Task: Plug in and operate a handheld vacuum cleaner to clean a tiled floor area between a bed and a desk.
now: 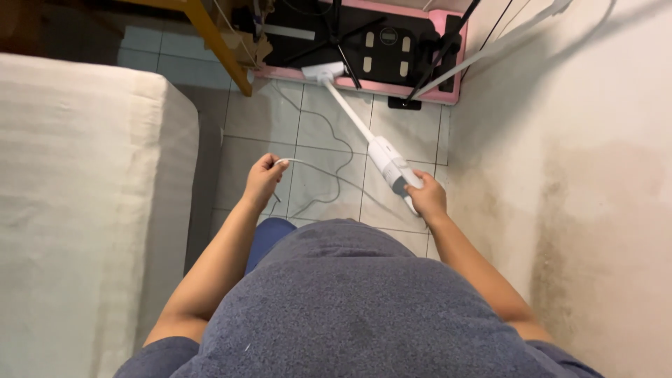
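Right hand (pixel 427 198) grips the white stick vacuum (pixel 386 159); left hand (pixel 263 178) is closed around its white cord (pixel 329 175).

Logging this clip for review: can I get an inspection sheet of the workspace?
Surface: tiled floor, pale.
Job's things: white stick vacuum, head at pink mat edge.
Clutter: black scale and stand legs on mat.
Grippers: right hand grips vacuum handle; left hand holds white cord.
Cables: cord loops loose across floor.
Surroundings: bed on the left, stained wall on the right, yellow table leg.
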